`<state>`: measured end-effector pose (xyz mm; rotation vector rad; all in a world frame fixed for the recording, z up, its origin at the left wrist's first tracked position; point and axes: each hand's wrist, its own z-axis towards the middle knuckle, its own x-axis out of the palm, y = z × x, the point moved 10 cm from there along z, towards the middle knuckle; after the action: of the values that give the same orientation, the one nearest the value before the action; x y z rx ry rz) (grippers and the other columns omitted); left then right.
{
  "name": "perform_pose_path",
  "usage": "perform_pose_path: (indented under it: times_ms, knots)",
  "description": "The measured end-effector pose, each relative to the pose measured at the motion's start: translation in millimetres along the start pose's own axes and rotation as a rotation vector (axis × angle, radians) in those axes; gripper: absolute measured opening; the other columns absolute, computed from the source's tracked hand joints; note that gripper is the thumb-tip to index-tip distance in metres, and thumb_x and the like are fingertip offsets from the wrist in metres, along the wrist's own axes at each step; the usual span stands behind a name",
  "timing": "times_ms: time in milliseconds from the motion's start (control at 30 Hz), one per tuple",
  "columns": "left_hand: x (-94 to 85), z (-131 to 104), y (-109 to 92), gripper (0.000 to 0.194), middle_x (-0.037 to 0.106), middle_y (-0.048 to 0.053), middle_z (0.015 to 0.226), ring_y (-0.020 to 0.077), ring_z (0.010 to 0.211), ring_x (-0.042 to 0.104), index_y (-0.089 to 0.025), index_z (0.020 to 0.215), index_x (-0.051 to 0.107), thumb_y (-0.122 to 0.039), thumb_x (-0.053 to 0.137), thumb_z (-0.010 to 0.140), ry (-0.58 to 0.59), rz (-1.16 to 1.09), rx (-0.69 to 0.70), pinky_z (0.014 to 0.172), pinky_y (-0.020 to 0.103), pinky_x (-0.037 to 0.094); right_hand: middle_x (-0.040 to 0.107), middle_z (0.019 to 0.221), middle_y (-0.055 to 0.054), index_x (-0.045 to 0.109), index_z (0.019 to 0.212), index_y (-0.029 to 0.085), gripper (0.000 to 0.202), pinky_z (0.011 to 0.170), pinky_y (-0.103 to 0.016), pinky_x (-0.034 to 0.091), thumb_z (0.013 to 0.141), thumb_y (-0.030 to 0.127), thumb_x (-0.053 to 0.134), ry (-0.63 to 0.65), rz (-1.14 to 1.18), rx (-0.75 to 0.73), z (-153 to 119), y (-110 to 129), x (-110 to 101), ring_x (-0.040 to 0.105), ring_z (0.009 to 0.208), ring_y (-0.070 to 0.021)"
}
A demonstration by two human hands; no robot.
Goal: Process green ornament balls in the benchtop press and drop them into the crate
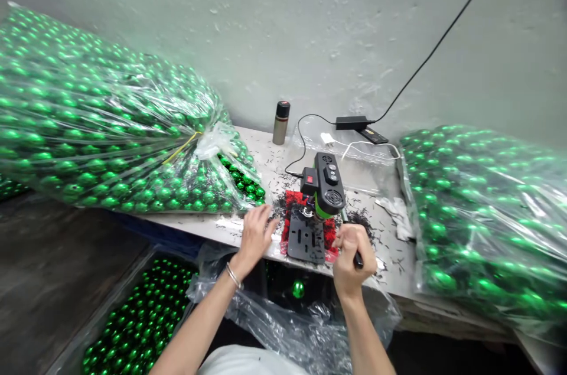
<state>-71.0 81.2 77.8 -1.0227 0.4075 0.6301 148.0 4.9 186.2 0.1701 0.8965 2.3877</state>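
Head camera view, looking down: a compact black and bright-green machine with round vents (330, 183) stands on a pale surface (264, 153) against a grey wall, near the middle of the scene. Its flat black slotted base plate (305, 242) lies over a red mat (329, 234), close to the front edge.

My right hand (352, 257) is closed in a fist around the black handle (358, 260) of the lever at the machine's right side. My left hand (256, 236) is open and empty, palm down, fingers loosely spread, over the front edge to the left of the plate. A silver-coloured bangle (233, 276) circles that wrist.

To the left lies a large clear plastic bag of shiny green balls (101, 133), gathered with a thin yellow tie (182, 147); more balls show through a gap near my left fingers. A second clear bag of green balls (482, 215) lies at the right, beside a crumpled white cloth (397, 217).

Thin black scraps (359, 222) litter the surface around the machine. Behind it are a dark-capped bottle (280, 124), a black power adapter (351, 123) and a white plug (327, 139).

Below the front edge, one green ball (298, 289) shows above crumpled clear plastic (266, 313); I cannot tell what supports it. At lower left, many green balls (142, 310) fill a plastic-lined container.
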Motion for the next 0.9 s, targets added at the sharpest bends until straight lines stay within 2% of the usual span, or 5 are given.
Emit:
perform_pose_path:
  times_ms: [233, 400, 567, 667, 900]
  knots:
    - [4.3, 88, 48, 0.018, 0.070, 0.015, 0.094, 0.0310, 0.098, 0.063, -0.018, 0.091, 0.072, -0.028, 0.058, 0.091, 0.353, 0.461, -0.125, 0.085, 0.038, 0.047, 0.051, 0.068, 0.001, 0.047, 0.064, 0.020, 0.031, 0.059, -0.028, 0.038, 0.094, 0.012, 0.045, 0.002, -0.015, -0.028, -3, -1, -1, 0.051, 0.064, -0.0119]
    - [23.3, 74, 43, 0.017, 0.070, 0.014, 0.095, 0.0314, 0.096, 0.066, -0.016, 0.090, 0.071, -0.028, 0.074, 0.078, 0.494, 0.510, -0.155, 0.080, 0.035, 0.048, 0.052, 0.068, 0.001, 0.048, 0.065, 0.019, 0.030, 0.058, -0.027, 0.039, 0.093, 0.011, 0.044, 0.008, -0.028, -0.055, -6, -2, -1, 0.051, 0.063, -0.0114]
    - [25.0, 55, 44, 0.028, 0.067, 0.017, 0.111, 0.0303, 0.100, 0.066, -0.014, 0.112, 0.066, -0.021, 0.064, 0.085, 0.543, 0.532, -0.179, 0.084, 0.037, 0.049, 0.052, 0.068, 0.001, 0.048, 0.065, 0.019, 0.030, 0.059, -0.027, 0.039, 0.093, 0.011, 0.044, 0.002, -0.028, -0.058, -7, -2, -1, 0.052, 0.063, -0.0115]
    - [14.1, 54, 44, 0.040, 0.067, 0.013, 0.112, 0.0262, 0.099, 0.065, -0.016, 0.125, 0.061, -0.030, 0.062, 0.088, 0.473, 0.268, -0.225, 0.082, 0.034, 0.049, 0.052, 0.068, 0.001, 0.049, 0.065, 0.019, 0.029, 0.059, -0.027, 0.039, 0.093, 0.011, 0.044, 0.003, -0.017, -0.056, -7, -2, -1, 0.053, 0.064, -0.0120]
    - [16.0, 26, 42, 0.061, 0.067, 0.001, 0.089, 0.0119, 0.072, 0.066, -0.021, 0.124, 0.061, -0.027, 0.083, 0.067, 0.258, -0.976, -0.638, 0.063, 0.021, 0.051, 0.052, 0.068, 0.001, 0.049, 0.065, 0.019, 0.030, 0.060, -0.028, 0.040, 0.093, 0.011, 0.044, -0.009, -0.025, -0.070, -9, -2, -1, 0.053, 0.064, -0.0120]
